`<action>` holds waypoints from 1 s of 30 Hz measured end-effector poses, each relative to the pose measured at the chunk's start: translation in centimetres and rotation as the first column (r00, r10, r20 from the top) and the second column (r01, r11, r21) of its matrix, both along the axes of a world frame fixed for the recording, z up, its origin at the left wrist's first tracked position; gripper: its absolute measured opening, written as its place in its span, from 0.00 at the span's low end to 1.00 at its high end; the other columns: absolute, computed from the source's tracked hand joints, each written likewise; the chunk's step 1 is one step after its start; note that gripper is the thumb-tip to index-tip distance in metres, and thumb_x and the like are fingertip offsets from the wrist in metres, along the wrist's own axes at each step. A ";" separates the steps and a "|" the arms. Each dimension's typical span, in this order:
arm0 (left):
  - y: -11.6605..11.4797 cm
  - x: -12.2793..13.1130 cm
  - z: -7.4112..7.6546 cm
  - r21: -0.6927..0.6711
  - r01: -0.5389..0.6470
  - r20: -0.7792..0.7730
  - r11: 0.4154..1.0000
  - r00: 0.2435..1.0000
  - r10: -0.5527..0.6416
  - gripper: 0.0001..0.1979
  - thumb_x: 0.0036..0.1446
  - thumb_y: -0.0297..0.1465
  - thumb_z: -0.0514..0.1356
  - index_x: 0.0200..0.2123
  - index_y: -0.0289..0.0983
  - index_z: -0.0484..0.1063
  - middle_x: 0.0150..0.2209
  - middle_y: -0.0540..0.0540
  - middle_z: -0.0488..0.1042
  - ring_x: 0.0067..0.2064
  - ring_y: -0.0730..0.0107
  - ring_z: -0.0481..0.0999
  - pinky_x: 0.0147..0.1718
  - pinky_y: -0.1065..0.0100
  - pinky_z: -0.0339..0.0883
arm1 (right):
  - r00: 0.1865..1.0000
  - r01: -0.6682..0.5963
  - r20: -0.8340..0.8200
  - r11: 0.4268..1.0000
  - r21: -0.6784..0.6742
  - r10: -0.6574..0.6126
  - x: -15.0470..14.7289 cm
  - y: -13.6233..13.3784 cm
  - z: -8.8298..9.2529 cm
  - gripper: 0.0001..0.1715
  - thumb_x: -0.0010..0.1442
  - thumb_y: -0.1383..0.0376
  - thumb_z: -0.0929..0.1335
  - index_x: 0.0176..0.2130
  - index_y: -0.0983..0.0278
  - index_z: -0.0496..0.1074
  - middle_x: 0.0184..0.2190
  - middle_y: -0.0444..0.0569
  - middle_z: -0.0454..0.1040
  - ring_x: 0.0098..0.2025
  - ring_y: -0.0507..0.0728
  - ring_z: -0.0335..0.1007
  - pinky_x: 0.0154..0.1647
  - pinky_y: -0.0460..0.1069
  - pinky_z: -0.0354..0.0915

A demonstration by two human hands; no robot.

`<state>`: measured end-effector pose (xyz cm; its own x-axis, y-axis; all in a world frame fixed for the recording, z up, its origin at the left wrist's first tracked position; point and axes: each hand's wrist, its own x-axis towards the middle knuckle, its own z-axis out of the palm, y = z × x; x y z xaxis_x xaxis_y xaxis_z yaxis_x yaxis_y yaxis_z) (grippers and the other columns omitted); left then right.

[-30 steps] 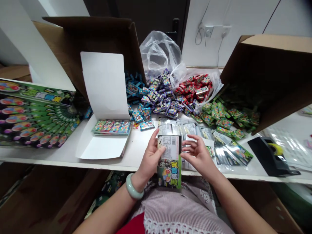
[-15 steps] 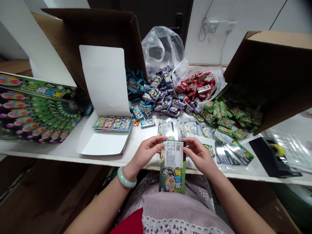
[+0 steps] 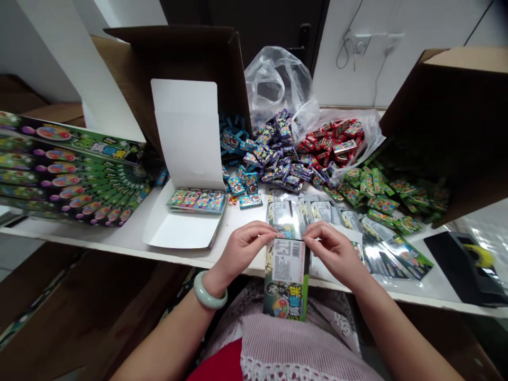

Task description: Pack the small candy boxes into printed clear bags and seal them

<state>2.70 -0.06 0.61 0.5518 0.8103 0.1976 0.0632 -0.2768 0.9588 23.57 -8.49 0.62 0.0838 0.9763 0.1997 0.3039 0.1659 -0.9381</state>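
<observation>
Both my hands hold a small green printed pouch [image 3: 286, 280] with a white barcode label, upright over my lap at the table's near edge. My left hand [image 3: 246, 248] pinches its top left corner, and my right hand [image 3: 333, 248] pinches its top right corner. A green bangle sits on my left wrist. Just beyond my hands lies a spread of flat silver and green pouches [image 3: 317, 211] on the white table [image 3: 119, 235].
Heaps of small candy packets lie behind: blue [image 3: 238, 145], purple [image 3: 278, 153], red [image 3: 333, 140] in a clear plastic bag, green [image 3: 381, 190] spilling from a cardboard box [image 3: 448, 116]. An open white carton [image 3: 190, 159] holds packets. Green display boxes [image 3: 67, 174] stand left, a black tape dispenser [image 3: 468, 264] right.
My hands closed onto the pouch's top edge, fingers moving from its sides to pinch the upper corners. The view shifted slightly left, so everything sits further right in frame.
</observation>
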 end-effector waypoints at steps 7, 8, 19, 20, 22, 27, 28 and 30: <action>0.2 0.1 0.0 -0.241 0.069 0.179 0.968 0.983 -0.026 0.13 0.54 0.27 0.64 0.44 0.39 0.75 0.34 0.47 0.76 0.36 0.71 0.75 0.35 0.70 0.70 | 0.985 0.001 -0.170 0.994 -0.105 -0.019 -0.3 0.2 0.0 0.12 0.59 0.65 0.68 0.45 0.58 0.68 0.34 0.45 0.69 0.35 0.53 0.67 0.28 0.47 0.64; 0.1 0.1 0.1 -0.191 0.072 0.154 0.979 0.987 -0.043 0.09 0.55 0.27 0.63 0.41 0.37 0.76 0.35 0.46 0.76 0.38 0.71 0.75 0.37 0.70 0.70 | 0.995 0.000 -0.102 0.997 -0.082 -0.009 -0.2 0.1 0.3 0.08 0.59 0.65 0.67 0.42 0.59 0.70 0.34 0.46 0.69 0.37 0.53 0.68 0.30 0.47 0.65; -0.6 1.4 1.2 -0.285 -0.042 0.146 0.958 0.986 0.086 0.07 0.51 0.32 0.66 0.30 0.35 0.73 0.28 0.48 0.74 0.30 0.72 0.72 0.31 0.71 0.67 | 0.994 -0.007 0.103 0.993 -0.121 0.020 -1.0 0.8 2.9 0.07 0.58 0.61 0.69 0.35 0.62 0.69 0.31 0.47 0.72 0.31 0.53 0.68 0.29 0.48 0.64; -0.6 1.5 1.3 -0.294 -0.041 0.133 0.955 0.988 0.083 0.07 0.51 0.32 0.66 0.29 0.34 0.73 0.27 0.49 0.74 0.29 0.72 0.72 0.31 0.71 0.67 | 0.996 -0.025 0.080 0.989 -0.145 0.037 -1.1 1.0 2.9 0.07 0.58 0.61 0.68 0.34 0.62 0.70 0.30 0.47 0.72 0.31 0.53 0.68 0.29 0.48 0.64; -0.5 1.4 1.4 -0.293 -0.033 0.116 0.955 0.991 0.070 0.08 0.51 0.33 0.65 0.28 0.34 0.72 0.26 0.49 0.72 0.28 0.73 0.70 0.29 0.71 0.65 | 0.997 -0.052 0.039 0.982 -0.184 0.060 -1.2 1.2 2.9 0.06 0.58 0.61 0.68 0.33 0.62 0.70 0.29 0.46 0.72 0.30 0.53 0.68 0.28 0.48 0.64; -0.5 0.4 1.0 -0.134 0.049 0.136 0.990 0.990 -0.031 0.07 0.54 0.31 0.64 0.27 0.34 0.71 0.30 0.47 0.70 0.34 0.71 0.69 0.34 0.70 0.64 | 0.989 -0.084 0.112 0.988 -0.127 0.098 -1.1 0.8 3.0 0.07 0.60 0.62 0.68 0.31 0.61 0.71 0.30 0.47 0.73 0.33 0.54 0.69 0.32 0.48 0.65; -0.5 0.2 0.9 -0.111 0.060 0.135 0.992 0.990 -0.045 0.07 0.55 0.30 0.63 0.28 0.34 0.71 0.30 0.47 0.70 0.34 0.71 0.69 0.35 0.70 0.64 | 0.984 -0.100 0.139 0.989 -0.106 0.114 -1.1 0.7 3.0 0.06 0.60 0.62 0.67 0.32 0.61 0.72 0.31 0.47 0.73 0.35 0.54 0.69 0.33 0.48 0.65; -0.5 0.0 0.9 -0.097 0.057 0.127 0.994 0.991 -0.044 0.06 0.56 0.29 0.62 0.28 0.34 0.71 0.30 0.47 0.70 0.34 0.72 0.69 0.34 0.70 0.64 | 0.980 -0.115 0.154 0.989 -0.093 0.129 -1.0 0.4 3.0 0.05 0.61 0.62 0.67 0.35 0.60 0.73 0.34 0.48 0.74 0.37 0.54 0.70 0.33 0.48 0.65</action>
<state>2.65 -0.59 1.50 0.5686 0.8012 0.1864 -0.0703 -0.1785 0.9814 22.57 -8.10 3.62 -0.0635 0.9909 0.1189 0.4329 0.1348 -0.8913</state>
